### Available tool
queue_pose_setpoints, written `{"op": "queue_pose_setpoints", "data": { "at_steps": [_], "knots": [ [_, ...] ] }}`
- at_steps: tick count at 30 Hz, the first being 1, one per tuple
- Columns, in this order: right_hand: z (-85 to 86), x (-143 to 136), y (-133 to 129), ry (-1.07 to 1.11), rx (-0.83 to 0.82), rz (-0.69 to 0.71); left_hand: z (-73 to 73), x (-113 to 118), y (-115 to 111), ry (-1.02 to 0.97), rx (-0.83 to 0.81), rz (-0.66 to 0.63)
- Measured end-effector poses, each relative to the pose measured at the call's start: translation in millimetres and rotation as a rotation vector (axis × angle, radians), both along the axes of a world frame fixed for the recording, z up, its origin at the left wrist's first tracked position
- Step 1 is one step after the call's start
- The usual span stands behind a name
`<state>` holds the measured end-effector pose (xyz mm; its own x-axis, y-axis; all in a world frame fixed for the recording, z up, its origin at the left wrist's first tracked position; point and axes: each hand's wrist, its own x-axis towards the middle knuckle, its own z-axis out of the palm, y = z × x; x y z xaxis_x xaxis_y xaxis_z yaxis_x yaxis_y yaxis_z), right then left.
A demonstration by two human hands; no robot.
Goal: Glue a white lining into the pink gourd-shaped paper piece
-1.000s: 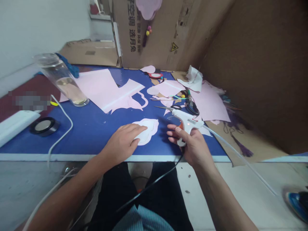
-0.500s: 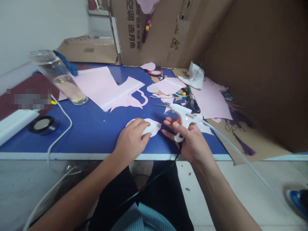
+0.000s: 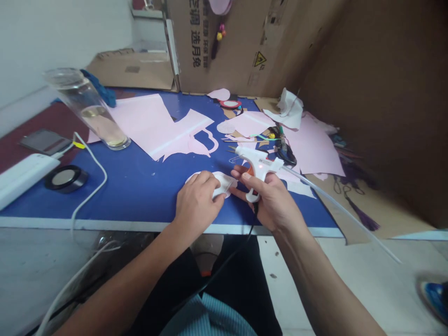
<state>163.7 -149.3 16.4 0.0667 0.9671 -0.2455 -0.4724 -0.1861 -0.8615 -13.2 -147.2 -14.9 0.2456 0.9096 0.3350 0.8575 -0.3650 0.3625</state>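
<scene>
My left hand (image 3: pixel 199 198) lies on a small pale paper cut-out (image 3: pixel 227 183) near the table's front edge, thumb and fingers closed on a white piece on top of it. Much of the cut-out is hidden under the palm. My right hand (image 3: pixel 271 196) is wrapped round the handle of a white glue gun (image 3: pixel 257 163). A small light glows on the gun's side, and a long clear glue stick (image 3: pixel 343 212) sticks out of its back. The nozzle points left, above the blue table. Some fingertips of my right hand reach the cut-out's right edge.
Pink paper sheets (image 3: pixel 140 116) and scraps lie across the blue table (image 3: pixel 140 186). A glass of liquid (image 3: pixel 101 121), a tape roll (image 3: pixel 65 178) and a white power bank (image 3: pixel 26 177) are at left. Crumpled white paper (image 3: pixel 289 109) and a purple tassel (image 3: pixel 362 214) are at right. Cardboard (image 3: pixel 238 56) stands behind.
My right hand has moved slightly left with the glue gun, closer to the cut-out. My left hand stays on the paper. The view has shifted a little.
</scene>
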Motion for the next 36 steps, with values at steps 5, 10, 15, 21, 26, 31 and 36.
{"op": "queue_pose_setpoints", "data": {
  "at_steps": [5, 10, 15, 21, 26, 31, 36],
  "knots": [
    [0.0, -4, 1, -0.008, -0.014, 0.002, 1.2, 4, 1, 0.038, 0.02, 0.021],
    [1.2, -6, 2, -0.02, -0.003, -0.001, 3.8, 8, 1, 0.064, 0.02, 0.049],
    [1.5, -9, 1, -0.012, 0.011, 0.009, 5.2, 10, 2, 0.07, 0.021, 0.079],
    [-5.5, 14, -13, -0.392, 0.099, -0.017, 4.8, 4, 5, -0.173, -0.047, 0.127],
    [5.1, 39, -31, -0.84, 0.086, 0.098, 2.1, -3, 7, -0.357, -0.059, 0.108],
    [17.3, 38, -33, -0.979, 0.125, 0.179, 1.2, -7, 8, -0.46, -0.041, 0.075],
    [14.0, 33, -28, -1.077, 0.212, 0.223, -0.7, -9, 7, -0.499, -0.034, 0.064]
  ]
}}
